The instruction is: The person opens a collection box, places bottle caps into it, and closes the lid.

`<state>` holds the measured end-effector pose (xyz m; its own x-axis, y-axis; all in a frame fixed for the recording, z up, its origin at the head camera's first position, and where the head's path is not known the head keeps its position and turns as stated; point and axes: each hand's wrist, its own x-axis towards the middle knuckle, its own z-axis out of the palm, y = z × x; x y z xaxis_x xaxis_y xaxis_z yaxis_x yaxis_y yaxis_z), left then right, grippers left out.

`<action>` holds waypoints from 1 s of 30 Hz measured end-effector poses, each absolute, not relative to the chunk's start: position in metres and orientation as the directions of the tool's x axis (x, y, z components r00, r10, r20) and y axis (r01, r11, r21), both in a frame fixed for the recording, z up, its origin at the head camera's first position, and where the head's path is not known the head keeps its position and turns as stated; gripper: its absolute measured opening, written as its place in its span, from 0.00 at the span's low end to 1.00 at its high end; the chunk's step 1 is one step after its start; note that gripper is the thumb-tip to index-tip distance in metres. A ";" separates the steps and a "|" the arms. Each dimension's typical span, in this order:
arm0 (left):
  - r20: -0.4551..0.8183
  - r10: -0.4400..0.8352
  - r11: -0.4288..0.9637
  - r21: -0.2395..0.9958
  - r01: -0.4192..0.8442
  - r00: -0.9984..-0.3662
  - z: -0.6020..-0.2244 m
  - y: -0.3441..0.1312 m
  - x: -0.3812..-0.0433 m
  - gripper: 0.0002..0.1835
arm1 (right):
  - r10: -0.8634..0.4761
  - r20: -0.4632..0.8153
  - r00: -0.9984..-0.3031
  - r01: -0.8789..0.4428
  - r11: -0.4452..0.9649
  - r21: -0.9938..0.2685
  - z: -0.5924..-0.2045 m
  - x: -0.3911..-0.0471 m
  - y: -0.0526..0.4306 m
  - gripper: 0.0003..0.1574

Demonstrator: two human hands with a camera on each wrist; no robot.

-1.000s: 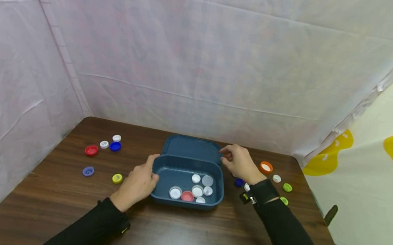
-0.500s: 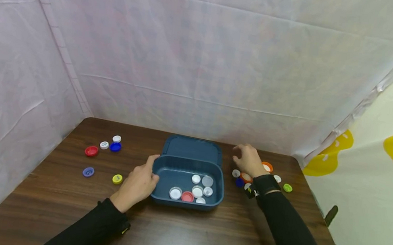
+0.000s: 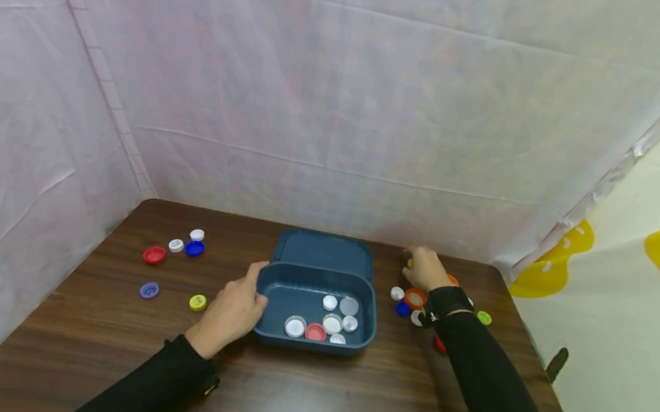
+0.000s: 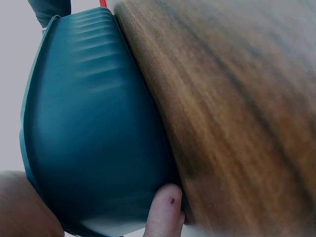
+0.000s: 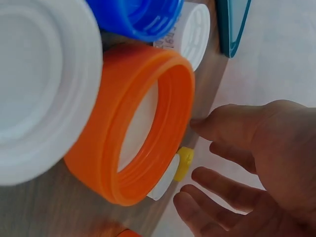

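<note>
My left hand grips the left end of a dark blue plastic box, its thumb at the rim and a fingertip low on the wall in the left wrist view. Several white or clear bottle caps and a pinkish-red cap lie in the box. To the right of the box, my right hand reaches over a cluster of caps, thumb and fingers apart with nothing between them. A yellow cap is close to its fingertips. Beside that stand an orange cap, a white cap and a blue cap.
The box's flat lid lies behind it. On the left of the wooden table are a red cap, a blue cap, a purple-blue cap, a yellow cap and two white ones. A white curtain hangs behind.
My right hand has moved from beside the lid rightward over the cluster of caps. The left hand stays at the box, and the caps inside lie as before.
</note>
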<state>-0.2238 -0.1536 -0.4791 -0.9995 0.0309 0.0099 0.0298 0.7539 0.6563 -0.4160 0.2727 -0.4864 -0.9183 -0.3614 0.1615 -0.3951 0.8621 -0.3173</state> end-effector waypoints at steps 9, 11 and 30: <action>0.014 0.038 0.752 0.658 0.037 -0.999 -0.479 -0.153 -0.223 0.39 | -0.327 0.098 -0.940 -0.342 0.897 -0.282 -0.474 -0.404 0.261 0.26; 0.015 0.038 0.752 0.658 0.039 -0.999 -0.479 -0.153 -0.223 0.39 | -0.335 0.106 -0.936 -0.351 0.891 -0.288 -0.477 -0.406 0.263 0.23; 0.015 0.031 0.749 0.662 0.033 -0.999 -0.480 -0.153 -0.223 0.39 | -0.397 0.212 -0.893 -0.446 0.846 -0.293 -0.471 -0.394 0.254 0.13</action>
